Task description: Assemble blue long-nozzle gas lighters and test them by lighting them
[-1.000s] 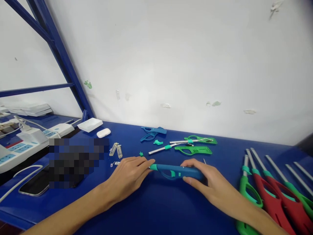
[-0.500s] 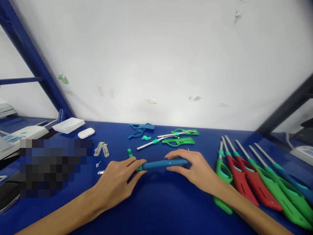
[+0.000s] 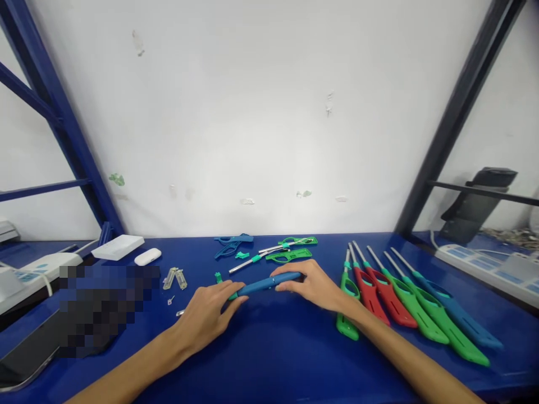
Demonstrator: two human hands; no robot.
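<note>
A blue long-nosed lighter [image 3: 259, 285] lies crosswise between my hands, above the blue table. My left hand [image 3: 202, 317] grips its teal collar end, thumb and fingers closed around it. A bit of metal tube [image 3: 180, 312] shows to the left of that hand. My right hand [image 3: 318, 286] pinches the handle's other end between thumb and fingers. Just behind my left hand is a small teal part [image 3: 218, 277]. Farther back lie blue handle shells [image 3: 233, 246], another teal piece [image 3: 242, 255], and green handle shells [image 3: 288, 256] with metal tubes [image 3: 248, 264].
Several red, green and blue lighters [image 3: 381, 292] lie in a row at right. Two clear small tanks [image 3: 180, 279] and a tiny part [image 3: 170, 301] are at left, near a white earbud case [image 3: 147, 257], a white box [image 3: 118, 247] and a phone [image 3: 31, 348]. Power strips [image 3: 488, 272] flank the table.
My head view has shifted, so the table sits lower and more shows at right. Both hands keep hold of the blue lighter, which now slants slightly more, its right end higher.
</note>
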